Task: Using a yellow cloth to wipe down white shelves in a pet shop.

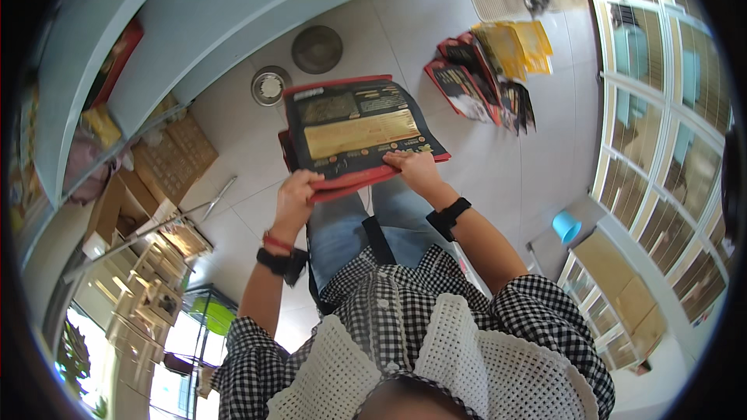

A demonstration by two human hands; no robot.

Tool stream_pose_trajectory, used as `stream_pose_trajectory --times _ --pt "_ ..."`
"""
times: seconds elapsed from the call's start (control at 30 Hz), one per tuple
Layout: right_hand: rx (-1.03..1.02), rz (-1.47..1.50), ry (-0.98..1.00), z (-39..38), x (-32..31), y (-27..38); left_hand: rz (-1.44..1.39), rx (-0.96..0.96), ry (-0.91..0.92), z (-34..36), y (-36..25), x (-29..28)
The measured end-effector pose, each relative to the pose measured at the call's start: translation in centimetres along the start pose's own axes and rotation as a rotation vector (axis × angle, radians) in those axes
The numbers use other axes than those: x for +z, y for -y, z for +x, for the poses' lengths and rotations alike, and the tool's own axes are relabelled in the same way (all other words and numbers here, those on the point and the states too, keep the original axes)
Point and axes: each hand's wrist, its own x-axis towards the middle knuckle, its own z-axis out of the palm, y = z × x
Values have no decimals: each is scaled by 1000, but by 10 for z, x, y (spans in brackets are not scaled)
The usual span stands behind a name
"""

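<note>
A black and red packaging bag (358, 120) with a pale yellow panel lies across both my hands in front of my legs. It looks flat, and a second red edge shows beneath it, so there may be more than one bag. My left hand (294, 201) grips its near left corner. Along the near edge, further right, my right hand (416, 173) pinches it with the fingers on top; the undersides of both grips are hidden. On the floor at the far right lies a pile of similar black and red bags (464, 82), with yellow bags (517, 45) beside them.
A dark round dish (317, 50) and a metal bowl (271, 86) with pale contents stand on the tiled floor ahead. Grey-blue shelving (194, 23) runs along the left, above cardboard boxes (175, 157). Wire-fronted cages (661, 124) line the right, near a blue bucket (566, 226).
</note>
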Motion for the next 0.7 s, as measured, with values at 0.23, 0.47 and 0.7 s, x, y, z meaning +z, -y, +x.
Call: stream_pose_trajectory --times 0.23,0.47,0.7 --pt "491 31 -244 -20 60 -106 -45 118 295 151 46 114" --pt "891 215 -265 -26 137 -224 31 201 590 263 96 279" --pt "987 170 -197 -37 226 -323 17 34 696 273 147 419"
